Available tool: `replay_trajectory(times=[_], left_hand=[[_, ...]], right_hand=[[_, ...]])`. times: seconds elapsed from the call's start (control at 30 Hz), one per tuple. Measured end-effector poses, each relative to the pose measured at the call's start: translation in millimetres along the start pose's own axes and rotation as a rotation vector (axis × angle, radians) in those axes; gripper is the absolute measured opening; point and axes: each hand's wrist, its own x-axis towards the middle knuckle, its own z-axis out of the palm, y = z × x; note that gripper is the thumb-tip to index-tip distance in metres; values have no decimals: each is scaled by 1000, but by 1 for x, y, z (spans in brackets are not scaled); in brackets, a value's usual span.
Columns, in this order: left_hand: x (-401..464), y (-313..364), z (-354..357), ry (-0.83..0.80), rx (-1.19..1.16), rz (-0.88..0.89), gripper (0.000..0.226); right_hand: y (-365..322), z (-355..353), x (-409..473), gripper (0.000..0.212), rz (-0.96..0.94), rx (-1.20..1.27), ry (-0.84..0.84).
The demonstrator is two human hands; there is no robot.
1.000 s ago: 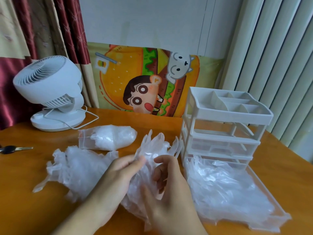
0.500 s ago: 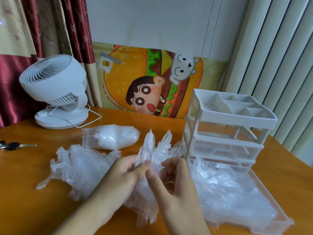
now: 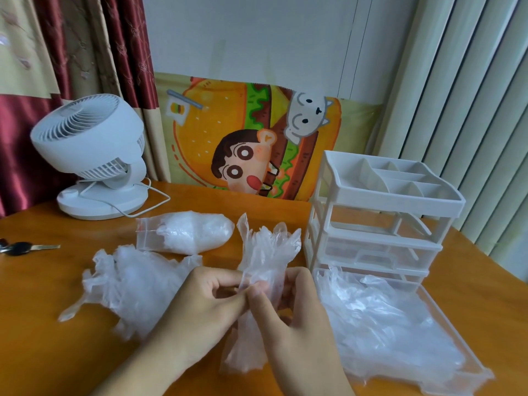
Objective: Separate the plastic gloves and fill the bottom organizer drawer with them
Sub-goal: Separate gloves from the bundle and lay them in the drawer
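Note:
A bunch of clear plastic gloves (image 3: 267,252) stands upright over the table's middle, its fingers pointing up. My left hand (image 3: 200,307) and my right hand (image 3: 291,315) both pinch its lower part, thumbs close together. A loose heap of gloves (image 3: 131,284) lies left of my hands. Behind it is a sealed bag of gloves (image 3: 185,234). The white organizer (image 3: 383,201) stands at the right. Its clear bottom drawer (image 3: 445,318) is pulled out toward me and holds several gloves (image 3: 383,324).
A white desk fan (image 3: 91,155) with its cord stands at the back left. Keys (image 3: 20,248) lie at the left edge. A cartoon burger cushion (image 3: 251,138) leans against the wall. Curtains hang at left, vertical blinds at right.
My fingers have shifted on the bunch, closing into a pinch near its middle, and the gloves stand a little straighter. The view has drifted slightly.

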Motion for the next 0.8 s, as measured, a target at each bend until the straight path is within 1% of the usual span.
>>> replay_trajectory(times=[0.07, 0.1, 0.17, 0.27, 0.3, 0.37, 0.43, 0.5, 0.57, 0.6, 0.67, 0.7, 0.73, 0.77, 0.8], left_hand=[[-2, 2, 1, -1, 8, 4, 23], [-2, 4, 2, -1, 2, 1, 22], [-1, 3, -2, 32, -11, -22, 24], [3, 4, -9, 126, -80, -89, 37], [4, 5, -13, 178, -134, -127, 35], [7, 8, -22, 266, -206, -217, 29], [9, 7, -34, 320, -116, -312, 26], [10, 1, -46, 350, 76, -377, 23], [11, -2, -49, 342, 296, -413, 25], [11, 0, -47, 355, 382, -390, 24], [6, 11, -37, 394, 587, -307, 11], [5, 11, -34, 439, 720, -269, 29], [3, 12, -32, 497, 802, -162, 41], [1, 12, -29, 520, 825, -32, 40], [-2, 14, -26, 509, 801, 40, 31]], right_hand=[[-1, -2, 2, 15, 10, 22, 28], [-1, -3, 2, 12, 22, 39, 34], [0, -6, 3, 14, 34, 52, 45], [0, -10, 7, 24, 29, 57, 93], [-1, -13, 8, 25, 27, 61, 112], [-2, -20, 13, 19, 22, 66, 139], [-3, -27, 15, 13, 23, 81, 150], [-6, -33, 16, 18, 15, 92, 156], [-9, -36, 17, 26, 24, 109, 158], [-11, -37, 17, 30, 27, 121, 156], [-14, -41, 18, 31, 18, 143, 134], [-15, -44, 19, 29, 6, 167, 126], [-19, -46, 19, 28, -8, 191, 126], [-22, -48, 18, 28, -16, 230, 128], [-23, -50, 19, 28, -16, 292, 131]])
